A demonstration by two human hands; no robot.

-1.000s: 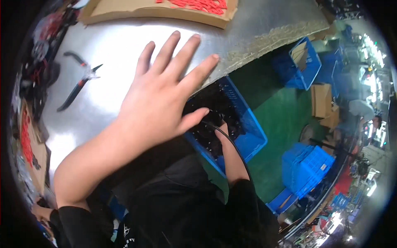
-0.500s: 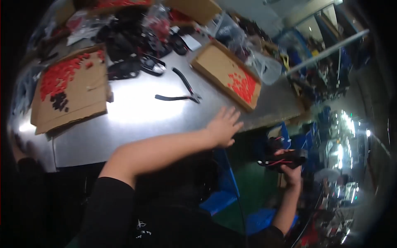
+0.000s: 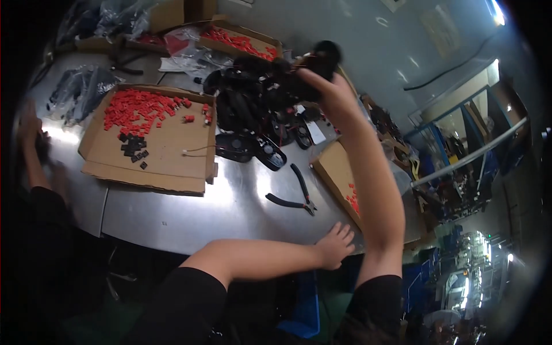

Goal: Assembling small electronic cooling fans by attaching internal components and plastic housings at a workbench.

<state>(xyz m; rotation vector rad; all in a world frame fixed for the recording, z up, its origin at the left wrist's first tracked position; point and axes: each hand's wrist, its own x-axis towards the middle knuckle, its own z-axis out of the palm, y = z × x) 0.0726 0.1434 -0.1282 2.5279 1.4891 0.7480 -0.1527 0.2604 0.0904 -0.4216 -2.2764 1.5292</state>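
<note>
My left hand rests with fingers spread at the near edge of the metal table. Raised over the far side, my right hand grips a black part with thin wires, blurred by motion; its exact kind does not show. Just left of it lies a heap of black plastic parts, some oval like small speakers, with cables among them. Black-handled cutting pliers lie with handles apart, up and left of my left hand. My right forearm partly hides a cardboard tray with small red pieces.
A larger cardboard tray at the left holds small red pieces and several black ones. Behind stands another box of red pieces beside plastic bags. Another person's hand is at the far left table edge.
My right hand has swung up from beyond the table's right edge to above the heap, carrying the black part. My left hand stays spread at the table edge. The view has shifted.
</note>
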